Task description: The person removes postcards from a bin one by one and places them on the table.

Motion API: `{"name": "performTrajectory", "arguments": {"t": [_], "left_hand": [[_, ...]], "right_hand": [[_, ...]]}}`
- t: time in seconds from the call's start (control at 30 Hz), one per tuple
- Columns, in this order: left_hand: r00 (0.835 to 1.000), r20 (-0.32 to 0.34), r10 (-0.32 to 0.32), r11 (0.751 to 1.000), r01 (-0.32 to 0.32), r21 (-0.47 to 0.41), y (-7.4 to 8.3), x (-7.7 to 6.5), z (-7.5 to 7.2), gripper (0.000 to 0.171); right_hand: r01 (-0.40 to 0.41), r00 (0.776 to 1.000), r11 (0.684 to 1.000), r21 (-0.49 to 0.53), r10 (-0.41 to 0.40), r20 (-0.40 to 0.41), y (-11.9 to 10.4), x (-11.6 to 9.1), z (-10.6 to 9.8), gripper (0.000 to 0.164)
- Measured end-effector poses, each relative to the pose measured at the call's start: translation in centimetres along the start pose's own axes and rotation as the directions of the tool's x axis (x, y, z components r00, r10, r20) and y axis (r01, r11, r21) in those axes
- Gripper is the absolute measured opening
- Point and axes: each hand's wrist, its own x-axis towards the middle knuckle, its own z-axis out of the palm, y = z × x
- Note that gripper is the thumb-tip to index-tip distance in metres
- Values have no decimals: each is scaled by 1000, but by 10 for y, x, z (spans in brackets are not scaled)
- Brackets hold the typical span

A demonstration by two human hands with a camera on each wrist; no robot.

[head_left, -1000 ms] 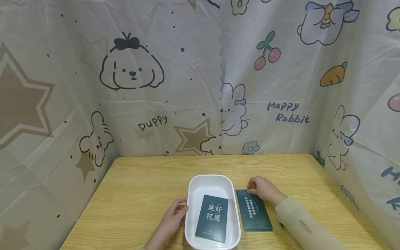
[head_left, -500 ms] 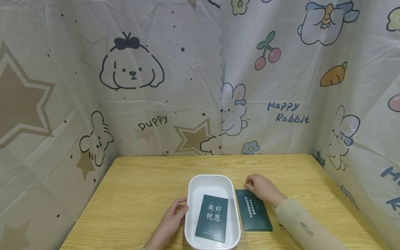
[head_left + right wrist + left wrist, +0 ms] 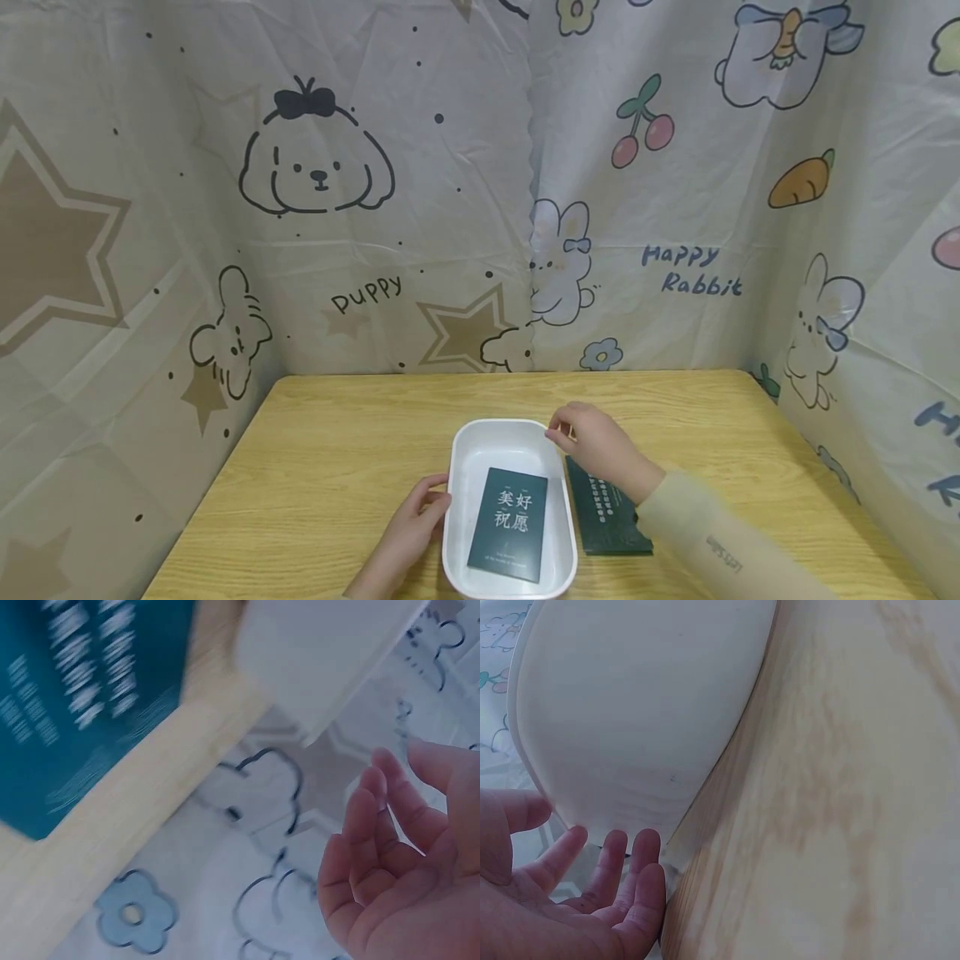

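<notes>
A white rectangular tray (image 3: pixel 487 447) stands at the front of the table with a dark green booklet (image 3: pixel 510 525) lying inside, white characters on its cover. My left hand (image 3: pixel 417 521) touches the tray's left side; in the left wrist view the fingertips of that hand (image 3: pixel 592 892) meet the outer wall. Right of the tray lies another green booklet (image 3: pixel 611 529), or a stack of them, partly hidden by my right forearm. Above it, by the tray's far right corner, hovers my right hand (image 3: pixel 600 448), fingers loosely bent. The right wrist view shows this hand (image 3: pixel 405 862) holding nothing.
The wooden table (image 3: pixel 360 442) is enclosed by a hanging cloth (image 3: pixel 420 233) printed with puppies, rabbits and stars, at the back and both sides. Bare wood shows left of the tray and behind it.
My right hand has left the far edge of the right-hand booklet and moved left and up to the tray's far right corner. Left hand, tray and booklets have stayed put.
</notes>
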Motion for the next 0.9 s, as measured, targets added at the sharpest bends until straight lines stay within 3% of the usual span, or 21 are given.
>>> {"name": "performTrajectory", "arguments": {"t": [0.13,0.3,0.73,0.9], "left_hand": [[1000,-3,1,1000,-1,-2,1,-1,0,44],[1000,-3,9,1000,-9,-16,1,-1,1,44],[1000,-3,10,1000,-10,-18,1,-1,0,43],[1000,-2,7,1000,-7,-11,1,-1,0,43]], "right_hand": [[96,995,994,-54,-96,9,-15,-4,4,14],[170,983,975,-144,-158,94,-24,-9,13,25],[211,953,957,-200,-156,261,-39,-15,32,39],[209,948,951,-228,-140,286,-43,-15,37,42]]}}
